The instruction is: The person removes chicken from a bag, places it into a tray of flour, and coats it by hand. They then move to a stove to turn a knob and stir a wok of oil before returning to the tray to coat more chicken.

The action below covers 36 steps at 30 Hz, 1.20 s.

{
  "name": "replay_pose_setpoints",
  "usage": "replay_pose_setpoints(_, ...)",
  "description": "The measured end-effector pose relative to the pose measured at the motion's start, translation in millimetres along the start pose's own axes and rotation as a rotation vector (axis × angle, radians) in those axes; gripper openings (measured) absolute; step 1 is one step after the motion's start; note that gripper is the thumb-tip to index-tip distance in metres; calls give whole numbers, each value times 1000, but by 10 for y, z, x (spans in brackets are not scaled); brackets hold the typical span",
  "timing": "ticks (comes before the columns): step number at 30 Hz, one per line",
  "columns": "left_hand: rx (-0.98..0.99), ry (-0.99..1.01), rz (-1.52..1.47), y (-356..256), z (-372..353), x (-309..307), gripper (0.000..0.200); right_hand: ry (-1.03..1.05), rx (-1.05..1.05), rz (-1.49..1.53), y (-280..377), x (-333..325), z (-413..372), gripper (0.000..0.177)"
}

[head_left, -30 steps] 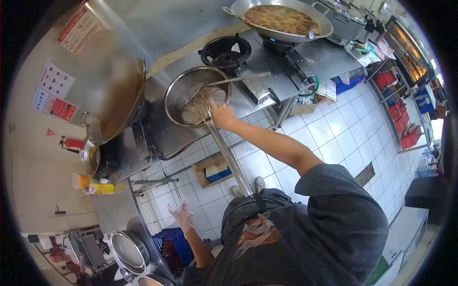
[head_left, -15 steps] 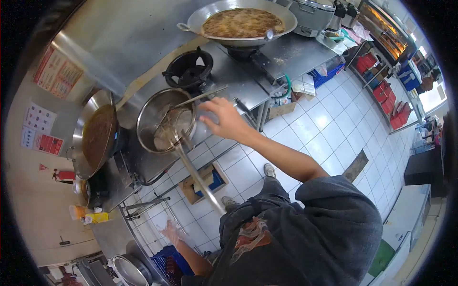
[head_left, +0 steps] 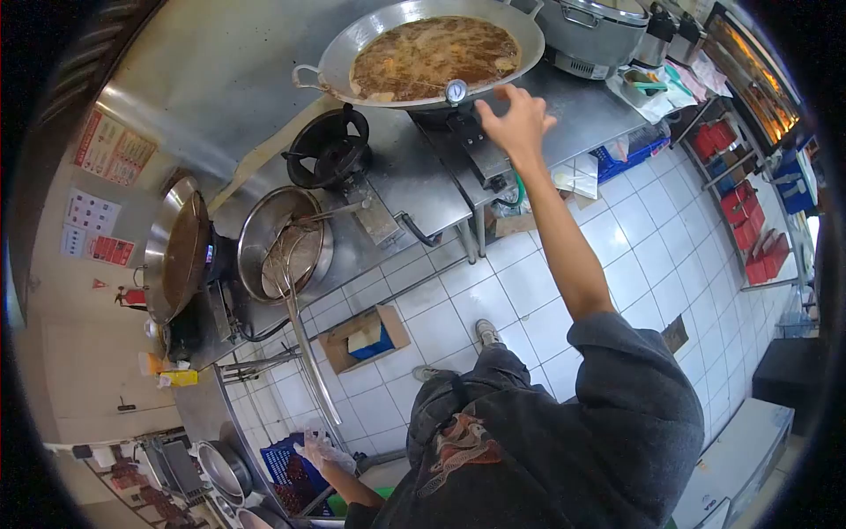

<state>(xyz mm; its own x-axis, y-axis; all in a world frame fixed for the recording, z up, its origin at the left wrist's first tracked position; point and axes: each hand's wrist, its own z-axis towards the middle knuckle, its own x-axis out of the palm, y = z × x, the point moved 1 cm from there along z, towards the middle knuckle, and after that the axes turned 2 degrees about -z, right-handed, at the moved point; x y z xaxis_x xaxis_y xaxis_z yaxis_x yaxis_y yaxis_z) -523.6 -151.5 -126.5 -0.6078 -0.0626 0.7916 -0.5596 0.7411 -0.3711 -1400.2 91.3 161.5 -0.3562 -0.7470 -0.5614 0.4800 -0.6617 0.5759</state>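
My right hand (head_left: 518, 128), bare, hovers at the front edge of a big metal wok (head_left: 328, 63) with its fingers apart and nothing held. Close to it, a round thermometer dial (head_left: 456, 91) sits at the wok's rim. Bubbling brown oil (head_left: 432, 57) in the wok has pieces of food in it. Low on the left, my left hand (head_left: 322, 451) wears a clear plastic glove and holds nothing; its fingers look spread. A steel bowl (head_left: 249, 231) holds a wire skimmer, whose long handle (head_left: 310, 361) sticks out over the floor. A thinner metal utensil (head_left: 333, 212) lies across the bowl.
A black burner ring (head_left: 328, 159) stands between bowl and wok. Another oil-filled wok (head_left: 159, 300) is on the left. A rice cooker (head_left: 592, 40) stands at the right. A cardboard box (head_left: 389, 328) and a blue crate (head_left: 280, 460) sit low down.
My right hand has moved from beside the bowl up and right to the wok's front edge. My gloved left hand has dropped slightly. The whole view has shifted.
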Motion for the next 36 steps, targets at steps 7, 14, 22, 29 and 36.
replay_pose_setpoints(7,118,-271,233,428,-308,236,70,159,-164,-167,219,436,375,55)
replay_pose_setpoints(14,397,-470,351,603,-421,34,96,181,-149,-180,265,583,390,47)
replay_pose_setpoints(22,565,-879,554,1160,-482,1096,92,197,-122,-92,345,498,354,50)
replay_pose_setpoints(29,340,-799,467,961,-637,851,108,76,-206,-3,233,447,156,49)
replay_pose_setpoints(36,431,-796,839,808,-469,66,104,71,-221,250,136,234,-4,46)
